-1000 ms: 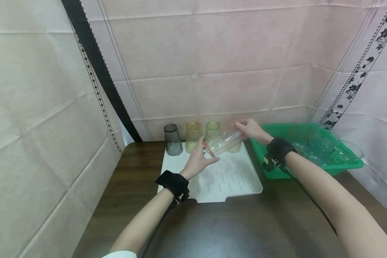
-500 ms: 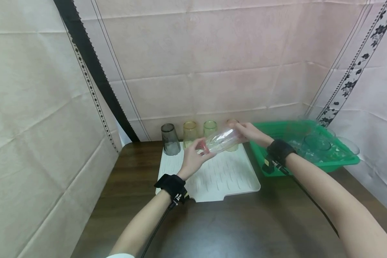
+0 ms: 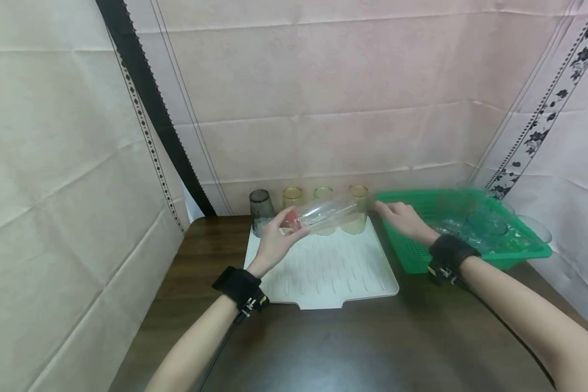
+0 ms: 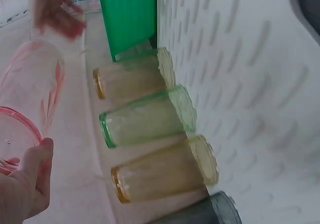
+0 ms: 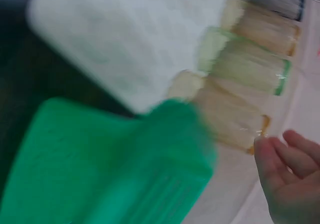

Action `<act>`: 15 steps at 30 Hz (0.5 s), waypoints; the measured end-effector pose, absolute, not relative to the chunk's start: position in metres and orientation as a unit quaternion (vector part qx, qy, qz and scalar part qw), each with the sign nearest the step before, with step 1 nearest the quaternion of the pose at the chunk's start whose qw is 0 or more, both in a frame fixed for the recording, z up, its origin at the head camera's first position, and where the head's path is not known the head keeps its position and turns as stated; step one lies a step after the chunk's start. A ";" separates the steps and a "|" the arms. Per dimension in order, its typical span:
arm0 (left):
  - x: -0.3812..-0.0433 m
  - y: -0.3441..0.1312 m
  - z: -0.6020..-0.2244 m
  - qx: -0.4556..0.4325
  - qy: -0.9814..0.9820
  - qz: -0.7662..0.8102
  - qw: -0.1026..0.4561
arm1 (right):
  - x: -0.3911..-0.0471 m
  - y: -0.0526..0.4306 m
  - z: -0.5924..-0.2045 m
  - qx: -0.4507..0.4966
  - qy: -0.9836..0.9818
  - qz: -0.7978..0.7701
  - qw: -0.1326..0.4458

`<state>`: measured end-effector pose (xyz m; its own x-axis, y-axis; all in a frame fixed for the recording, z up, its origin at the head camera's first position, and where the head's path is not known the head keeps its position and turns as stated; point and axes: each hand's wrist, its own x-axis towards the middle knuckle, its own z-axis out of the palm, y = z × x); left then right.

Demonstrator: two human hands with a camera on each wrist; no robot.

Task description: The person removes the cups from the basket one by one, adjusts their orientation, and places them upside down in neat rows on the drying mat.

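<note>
the left hand (image 3: pixel 274 242) grips a clear, pink-tinted glass tumbler (image 3: pixel 325 213) by its pinker end, thumb and fingers round it; the tumbler is tilted, held up over the back part of a white, ridged tray (image 3: pixel 333 272). the right hand (image 3: pixel 405 219) is free, its fingers loosely bent, apart from the tumbler and by the left edge of a green plastic basket (image 3: pixel 411 253) holding clear glassware (image 3: pixel 490 228). along the tray's back edge stand, from its left corner, a smoky grey glass (image 3: pixel 261 207), an amber glass (image 3: pixel 292 196), a pale green glass (image 3: pixel 323 193) and a yellowish glass (image 3: pixel 359 218). tray and basket rest toward the back edge of a dark brown wooden table (image 3: pixel 353 348).
</note>
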<state>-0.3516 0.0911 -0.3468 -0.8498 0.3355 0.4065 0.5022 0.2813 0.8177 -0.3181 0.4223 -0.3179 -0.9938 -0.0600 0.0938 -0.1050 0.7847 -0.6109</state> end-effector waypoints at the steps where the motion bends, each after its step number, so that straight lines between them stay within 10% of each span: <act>1: -0.352 0.087 -0.347 -0.262 -0.801 -0.532 0.081 | -0.314 0.427 -0.322 0.042 -0.952 0.299 0.040; 15: -0.359 0.060 -0.348 -0.236 -0.837 -0.488 0.074 | -0.288 0.426 -0.354 0.088 -0.986 0.145 0.008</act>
